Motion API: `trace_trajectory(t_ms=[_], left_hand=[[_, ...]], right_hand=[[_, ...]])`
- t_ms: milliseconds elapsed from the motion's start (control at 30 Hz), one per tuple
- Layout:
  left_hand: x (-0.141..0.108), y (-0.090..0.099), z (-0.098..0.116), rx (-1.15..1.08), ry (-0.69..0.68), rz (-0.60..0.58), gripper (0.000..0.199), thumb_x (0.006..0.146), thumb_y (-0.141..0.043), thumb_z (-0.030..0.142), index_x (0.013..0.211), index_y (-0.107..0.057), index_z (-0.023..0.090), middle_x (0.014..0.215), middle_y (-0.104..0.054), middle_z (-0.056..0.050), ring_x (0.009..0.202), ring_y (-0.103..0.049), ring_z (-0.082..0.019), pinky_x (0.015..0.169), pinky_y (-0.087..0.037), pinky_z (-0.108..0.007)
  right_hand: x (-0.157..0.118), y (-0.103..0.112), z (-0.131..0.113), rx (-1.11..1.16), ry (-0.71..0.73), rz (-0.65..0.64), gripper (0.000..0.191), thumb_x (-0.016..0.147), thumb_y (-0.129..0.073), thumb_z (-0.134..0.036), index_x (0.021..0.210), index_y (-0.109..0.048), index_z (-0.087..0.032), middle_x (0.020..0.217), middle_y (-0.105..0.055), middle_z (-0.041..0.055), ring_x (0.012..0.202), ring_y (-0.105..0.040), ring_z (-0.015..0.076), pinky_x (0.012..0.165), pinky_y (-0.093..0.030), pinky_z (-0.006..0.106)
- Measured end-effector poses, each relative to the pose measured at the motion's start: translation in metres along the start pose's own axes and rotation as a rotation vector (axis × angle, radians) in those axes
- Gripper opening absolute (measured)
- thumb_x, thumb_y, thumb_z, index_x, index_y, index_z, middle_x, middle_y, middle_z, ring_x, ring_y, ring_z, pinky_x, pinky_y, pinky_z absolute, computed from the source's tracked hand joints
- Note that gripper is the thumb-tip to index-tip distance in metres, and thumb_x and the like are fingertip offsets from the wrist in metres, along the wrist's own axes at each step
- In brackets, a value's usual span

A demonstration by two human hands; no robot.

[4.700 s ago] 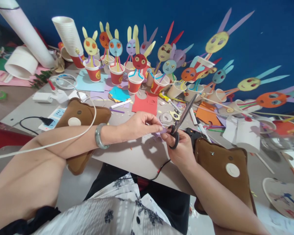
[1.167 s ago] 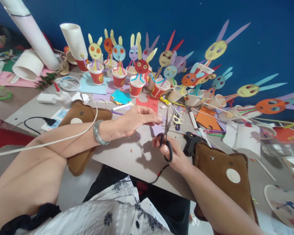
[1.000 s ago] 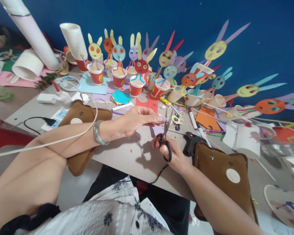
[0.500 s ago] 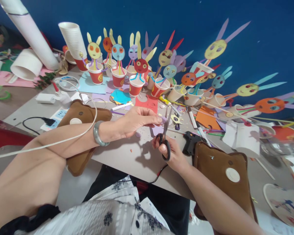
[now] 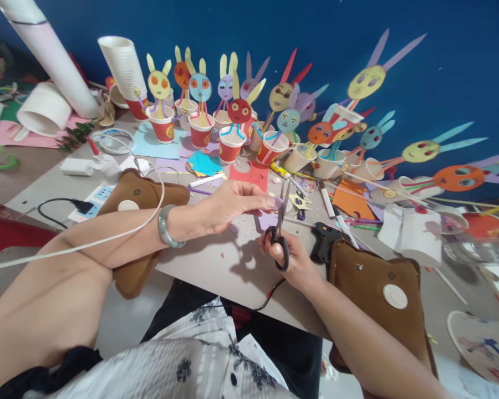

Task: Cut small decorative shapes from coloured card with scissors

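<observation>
I have the left hand (image 5: pixel 228 205) pinching a small purple paper (image 5: pixel 278 203) over the table (image 5: pixel 208 266), the grip of the right hand (image 5: pixel 294 258) wrapped around scissors (image 5: pixel 280 223), whose blades, from here, seem to touch the paper.

You have a tall stack of white cups (image 5: pixel 123 69) at the frame's upper left, a power strip (image 5: pixel 101 195) at mid-left and a brown cushion (image 5: pixel 368 293) at lower right.

This is a craft workspace: rabbit-eared coloured-paper figures (image 5: pixel 240 111) stand in red-and-white paper cups (image 5: pixel 231 146) near black-handled metal scissors (image 5: pixel 280 223) and a black pistol-shaped glue gun (image 5: pixel 323 241).
</observation>
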State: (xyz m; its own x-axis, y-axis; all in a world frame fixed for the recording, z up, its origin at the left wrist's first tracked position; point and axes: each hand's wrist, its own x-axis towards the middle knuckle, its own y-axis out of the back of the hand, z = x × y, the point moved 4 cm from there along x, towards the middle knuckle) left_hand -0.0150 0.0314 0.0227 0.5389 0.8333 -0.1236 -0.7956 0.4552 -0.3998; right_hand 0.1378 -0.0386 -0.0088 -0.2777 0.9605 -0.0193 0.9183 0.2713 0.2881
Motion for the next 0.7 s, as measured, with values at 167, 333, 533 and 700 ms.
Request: trace_trajectory(t_ms=[167, 333, 533, 700], left_hand=[[-0.0002, -0.0004, 0.0007, -0.008, 0.000, 0.004, 0.022, 0.070, -0.083, 0.026, 0.066, -0.066, 0.013, 0.071, -0.065, 0.000, 0.074, -0.060, -0.010, 0.080, -0.047, -0.030], [-0.0001, -0.0006, 0.0022, 0.001, -0.008, 0.005, 0.022, 0.069, -0.083, 0.026, 0.065, -0.065, 0.013, 0.068, -0.064, 0.001, 0.071, -0.059, -0.009, 0.077, -0.047, -0.028], [-0.0015, 0.0004, 0.0051, 0.049, -0.050, -0.030, 0.025, 0.072, -0.082, 0.030, 0.066, -0.065, 0.013, 0.068, -0.064, 0.001, 0.070, -0.058, -0.008, 0.076, -0.046, -0.028], [-0.0028, 0.0012, 0.0093, 0.117, -0.094, -0.037, 0.023, 0.075, -0.080, 0.030, 0.067, -0.066, 0.013, 0.069, -0.064, 0.001, 0.068, -0.056, -0.007, 0.071, -0.044, -0.026]], right_hand=[[-0.0001, 0.0001, -0.0003, 0.007, -0.005, 0.005, 0.063, 0.074, -0.059, -0.082, 0.065, -0.050, -0.021, 0.063, -0.053, 0.0010, 0.059, -0.044, 0.0142, 0.053, -0.037, 0.028], [0.0000, 0.0003, 0.0003, 0.027, -0.008, 0.010, 0.063, 0.074, -0.061, -0.082, 0.064, -0.050, -0.021, 0.062, -0.052, 0.0008, 0.058, -0.043, 0.0139, 0.053, -0.036, 0.028], [-0.0002, 0.0012, 0.0003, 0.053, -0.017, 0.002, 0.063, 0.072, -0.063, -0.082, 0.062, -0.049, -0.021, 0.060, -0.051, 0.0001, 0.057, -0.043, 0.0136, 0.053, -0.035, 0.028], [-0.0004, 0.0043, 0.0023, 0.046, -0.004, -0.001, 0.062, 0.073, -0.065, -0.079, 0.062, -0.051, -0.020, 0.061, -0.053, 0.0001, 0.056, -0.042, 0.0131, 0.054, -0.033, 0.028]])
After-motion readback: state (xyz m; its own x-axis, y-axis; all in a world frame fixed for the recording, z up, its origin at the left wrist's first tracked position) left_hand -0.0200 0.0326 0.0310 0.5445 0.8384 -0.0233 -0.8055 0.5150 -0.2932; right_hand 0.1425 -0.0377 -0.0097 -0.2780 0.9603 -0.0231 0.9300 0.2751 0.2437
